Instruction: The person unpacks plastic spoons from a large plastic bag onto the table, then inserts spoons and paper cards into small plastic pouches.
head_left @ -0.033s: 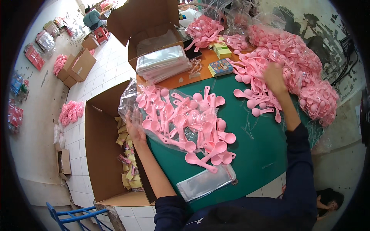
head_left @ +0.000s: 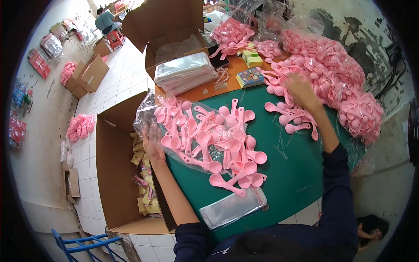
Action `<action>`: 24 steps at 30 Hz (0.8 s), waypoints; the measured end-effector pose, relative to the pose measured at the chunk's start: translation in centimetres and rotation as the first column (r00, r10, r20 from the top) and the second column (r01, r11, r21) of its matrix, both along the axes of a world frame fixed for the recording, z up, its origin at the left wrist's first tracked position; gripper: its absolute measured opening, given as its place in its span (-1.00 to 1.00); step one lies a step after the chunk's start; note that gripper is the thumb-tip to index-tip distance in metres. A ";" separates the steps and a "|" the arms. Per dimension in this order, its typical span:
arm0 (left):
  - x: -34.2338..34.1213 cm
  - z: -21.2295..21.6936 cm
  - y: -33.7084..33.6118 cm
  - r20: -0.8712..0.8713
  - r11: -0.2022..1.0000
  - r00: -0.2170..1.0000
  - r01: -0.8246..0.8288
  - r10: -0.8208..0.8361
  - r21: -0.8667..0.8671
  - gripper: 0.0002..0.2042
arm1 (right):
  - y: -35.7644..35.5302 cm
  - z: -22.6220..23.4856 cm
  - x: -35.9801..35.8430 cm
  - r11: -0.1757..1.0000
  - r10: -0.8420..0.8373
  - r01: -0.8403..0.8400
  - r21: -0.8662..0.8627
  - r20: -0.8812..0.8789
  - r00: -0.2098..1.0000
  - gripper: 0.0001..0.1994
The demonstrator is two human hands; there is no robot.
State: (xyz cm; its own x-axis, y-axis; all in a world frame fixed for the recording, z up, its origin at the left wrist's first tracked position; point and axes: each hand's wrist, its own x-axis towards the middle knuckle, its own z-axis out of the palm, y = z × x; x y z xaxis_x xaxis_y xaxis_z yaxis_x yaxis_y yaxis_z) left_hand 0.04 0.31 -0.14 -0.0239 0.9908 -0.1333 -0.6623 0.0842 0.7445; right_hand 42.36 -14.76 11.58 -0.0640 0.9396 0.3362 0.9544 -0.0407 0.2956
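My left hand point(head_left: 152, 146) rests at the left edge of a clear plastic bag point(head_left: 146, 111), its fingers stretched out along the film. Pink measuring spoons point(head_left: 203, 137) lie in and over this bag, several spilling past its right and near sides. Beyond them to the right, my right hand point(head_left: 303, 91) is over a loose group of pink spoons point(head_left: 297, 115) beside the big heap. Motion blurs its fingers, so what they hold, if anything, does not show. Near me on the green tabletop point(head_left: 288, 174) lies a stack of clear plastic sleeves point(head_left: 233, 209), with spoons touching its far edge.
Bagged pink spoons point(head_left: 327, 65) pile up against the right wall. An open carton point(head_left: 122, 174) at left holds packed pieces with yellowish cards. At the back are another carton point(head_left: 174, 41), plastic sleeves point(head_left: 185, 72) and a small card stack point(head_left: 250, 77). Someone point(head_left: 106, 22) sits far off.
My right hand has shifted left, over the loose spoons beside the heap. The left hand and the bag of spoons stay in place.
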 end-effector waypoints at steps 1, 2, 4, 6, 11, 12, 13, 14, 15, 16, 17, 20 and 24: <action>-0.2 -0.2 -0.1 -0.002 1.000 1.000 -0.014 0.014 -0.002 -0.51 | 0.7 0.0 -3.0 0.937 0.221 -0.321 -0.140 -0.472 0.853 -0.66; -0.2 -0.3 0.0 0.007 1.000 1.000 -0.007 0.007 0.003 -0.52 | 1.2 -1.2 -4.5 0.837 0.252 -0.517 -0.178 -0.714 0.654 -0.50; -0.4 -0.3 0.3 0.015 1.000 1.000 0.003 -0.003 0.012 -0.52 | 2.0 -2.8 -8.7 0.826 0.404 -0.541 -0.156 -0.504 0.763 -0.47; -0.1 -0.5 0.2 0.028 1.000 0.999 0.015 -0.015 0.007 -0.53 | 2.1 -5.5 -10.0 0.856 0.400 -0.499 -0.138 -0.436 0.806 -0.49; -0.7 -0.8 0.3 0.072 0.999 0.997 -0.038 0.040 -0.033 -0.57 | 1.9 -6.0 -11.2 0.851 0.272 -0.446 -0.277 -0.495 0.825 -0.62; -0.9 -1.0 0.4 0.115 0.998 0.992 -0.043 0.048 -0.043 -0.60 | 1.5 -5.7 -11.4 0.835 0.198 -0.385 -0.393 -0.437 0.877 -0.66; -0.8 -0.9 0.4 0.119 0.998 0.992 -0.040 0.045 -0.043 -0.60 | 1.0 -6.2 -10.7 0.852 0.264 -0.432 -0.295 -0.469 0.843 -0.78; -0.7 -0.8 0.4 0.119 0.998 0.992 -0.047 0.052 -0.045 -0.61 | 0.7 -6.6 -9.8 0.854 0.261 -0.428 -0.297 -0.466 0.845 -0.78; -0.6 -0.8 0.4 0.119 0.997 0.991 -0.053 0.058 -0.049 -0.62 | 0.6 -6.9 -8.8 0.791 0.254 -0.504 -0.347 -0.563 0.786 -0.83; -0.6 -0.7 0.4 0.120 0.997 0.991 -0.053 0.059 -0.050 -0.62 | 0.8 -6.5 -8.6 0.716 0.235 -0.584 -0.382 -0.656 0.717 -0.85; -0.6 -0.7 0.5 0.107 0.996 0.992 -0.063 0.069 -0.059 -0.62 | 0.7 -5.9 -8.2 0.716 0.234 -0.584 -0.383 -0.656 0.718 -0.85; -0.9 -0.8 0.5 0.083 0.995 0.994 -0.072 0.077 -0.067 -0.61 | -0.1 -2.9 -7.5 0.619 -0.003 -0.497 -0.608 -0.635 0.773 -0.89; -1.0 -0.9 0.6 0.055 0.996 0.996 -0.062 0.065 -0.065 -0.60 | -0.7 -1.4 -6.3 0.545 -0.092 -0.608 -0.577 -0.762 0.641 -0.89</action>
State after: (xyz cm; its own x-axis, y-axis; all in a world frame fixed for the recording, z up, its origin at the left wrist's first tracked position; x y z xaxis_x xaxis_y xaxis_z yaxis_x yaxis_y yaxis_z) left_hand -0.97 0.94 -1.09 -0.0772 0.9771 -0.1981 -0.7092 0.0858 0.6998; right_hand 36.11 -15.41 10.22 -0.4551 0.7982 -0.3946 0.7747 0.1365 -0.6174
